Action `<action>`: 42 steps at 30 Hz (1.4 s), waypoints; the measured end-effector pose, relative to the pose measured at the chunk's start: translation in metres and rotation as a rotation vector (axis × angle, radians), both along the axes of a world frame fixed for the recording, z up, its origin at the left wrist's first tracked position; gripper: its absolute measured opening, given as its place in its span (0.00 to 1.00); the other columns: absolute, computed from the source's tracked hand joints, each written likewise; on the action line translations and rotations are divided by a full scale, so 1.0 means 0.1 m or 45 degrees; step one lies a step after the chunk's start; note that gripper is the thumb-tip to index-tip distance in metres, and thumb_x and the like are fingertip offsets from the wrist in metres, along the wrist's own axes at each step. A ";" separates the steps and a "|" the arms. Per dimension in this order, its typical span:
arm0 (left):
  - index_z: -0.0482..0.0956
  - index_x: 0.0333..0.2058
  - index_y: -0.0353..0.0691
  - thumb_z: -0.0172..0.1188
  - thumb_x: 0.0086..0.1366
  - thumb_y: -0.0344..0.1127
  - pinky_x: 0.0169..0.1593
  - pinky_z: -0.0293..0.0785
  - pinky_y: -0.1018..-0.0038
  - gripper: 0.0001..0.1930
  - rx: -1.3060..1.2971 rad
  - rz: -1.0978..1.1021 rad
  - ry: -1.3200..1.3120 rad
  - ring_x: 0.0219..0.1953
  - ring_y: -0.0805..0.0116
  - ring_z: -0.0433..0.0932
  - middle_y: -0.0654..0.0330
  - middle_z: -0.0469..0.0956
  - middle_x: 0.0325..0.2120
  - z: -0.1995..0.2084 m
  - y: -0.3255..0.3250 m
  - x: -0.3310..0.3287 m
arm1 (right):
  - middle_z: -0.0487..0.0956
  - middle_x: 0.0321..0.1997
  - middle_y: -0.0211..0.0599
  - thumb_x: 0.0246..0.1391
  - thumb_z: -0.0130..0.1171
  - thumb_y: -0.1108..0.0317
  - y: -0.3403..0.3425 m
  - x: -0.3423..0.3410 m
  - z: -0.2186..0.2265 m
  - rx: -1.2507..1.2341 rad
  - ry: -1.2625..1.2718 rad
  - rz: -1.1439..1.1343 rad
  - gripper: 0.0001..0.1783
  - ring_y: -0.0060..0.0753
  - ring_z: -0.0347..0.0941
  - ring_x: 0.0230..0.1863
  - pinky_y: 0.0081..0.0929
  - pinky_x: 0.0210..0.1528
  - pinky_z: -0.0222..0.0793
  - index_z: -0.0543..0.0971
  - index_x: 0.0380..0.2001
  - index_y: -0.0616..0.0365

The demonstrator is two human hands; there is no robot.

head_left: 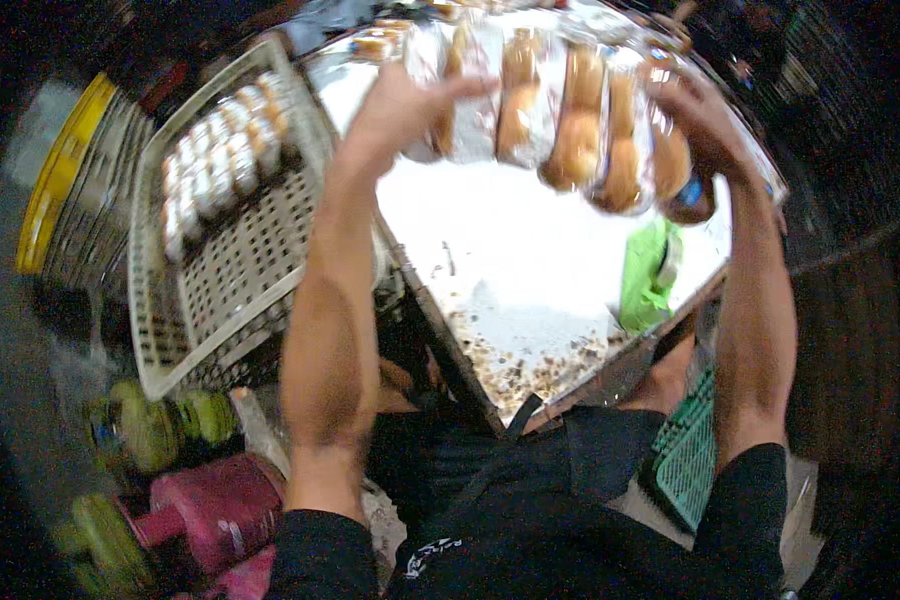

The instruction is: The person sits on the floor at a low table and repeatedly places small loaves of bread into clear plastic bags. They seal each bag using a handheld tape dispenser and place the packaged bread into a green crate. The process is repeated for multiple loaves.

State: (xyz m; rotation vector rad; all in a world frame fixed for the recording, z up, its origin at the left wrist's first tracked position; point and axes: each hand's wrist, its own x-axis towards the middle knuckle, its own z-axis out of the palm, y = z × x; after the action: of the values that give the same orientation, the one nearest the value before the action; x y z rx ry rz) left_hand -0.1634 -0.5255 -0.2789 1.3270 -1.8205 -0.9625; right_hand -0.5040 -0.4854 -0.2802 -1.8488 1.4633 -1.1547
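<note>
A row of bread buns in clear plastic bags [575,140] stretches between my two hands over the far part of the white tabletop [530,240]. My left hand [398,112] grips the row's left end, its thumb lying over the bags. At the other end my right hand [705,120] is curled round the outermost packs, with its fingers partly blurred. The packs stand side by side, pressed together. Motion blur hides whether they touch the table. Near the table's right edge lies a bright green plastic piece [647,275] with a roll of tape [670,258] by it.
To the left, a beige plastic crate [240,260] holds rows of wrapped buns [225,155] in its far part. Stacked crates with a yellow one [65,180] stand beyond it. Low on the left are a maroon container [215,510] and green gas cylinders [145,425]. A green basket [685,465] sits below the table.
</note>
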 end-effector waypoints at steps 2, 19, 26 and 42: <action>0.77 0.48 0.32 0.66 0.54 0.53 0.43 0.73 0.74 0.31 0.033 -0.082 0.038 0.37 0.69 0.77 0.60 0.79 0.35 0.53 0.18 0.85 | 0.79 0.44 0.38 0.53 0.59 0.51 -0.31 0.62 0.43 -0.131 0.098 0.157 0.32 0.31 0.73 0.48 0.29 0.49 0.72 0.71 0.57 0.57; 0.69 0.55 0.29 0.51 0.57 0.72 0.59 0.66 0.59 0.46 -0.092 0.301 -1.126 0.56 0.47 0.72 0.38 0.73 0.51 -0.24 0.28 3.41 | 0.72 0.57 0.53 0.63 0.37 0.36 -1.21 4.43 -0.34 -0.021 1.394 0.880 0.37 0.49 0.68 0.60 0.44 0.60 0.63 0.61 0.64 0.53; 0.63 0.63 0.35 0.39 0.62 0.73 0.65 0.55 0.63 0.46 0.954 0.031 -0.774 0.63 0.55 0.62 0.47 0.64 0.61 -0.23 0.07 3.61 | 0.80 0.34 0.55 0.64 0.41 0.42 -1.09 4.38 -0.20 0.214 1.510 1.080 0.32 0.53 0.77 0.41 0.44 0.48 0.71 0.74 0.49 0.61; 0.66 0.60 0.38 0.63 0.57 0.28 0.46 0.80 0.63 0.31 0.113 0.539 0.291 0.51 0.53 0.77 0.45 0.66 0.59 -0.25 0.67 1.54 | 0.57 0.66 0.60 0.41 0.63 0.35 -2.33 0.19 -2.08 0.218 1.100 -0.872 0.55 0.58 0.53 0.68 0.47 0.69 0.48 0.53 0.68 0.45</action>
State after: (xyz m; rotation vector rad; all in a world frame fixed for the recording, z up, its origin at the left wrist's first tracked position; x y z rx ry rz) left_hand -0.0095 -0.4584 -0.3043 1.5091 -1.2709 -0.9237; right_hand -0.4852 -0.7182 -0.4882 -1.8515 2.7216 -0.4026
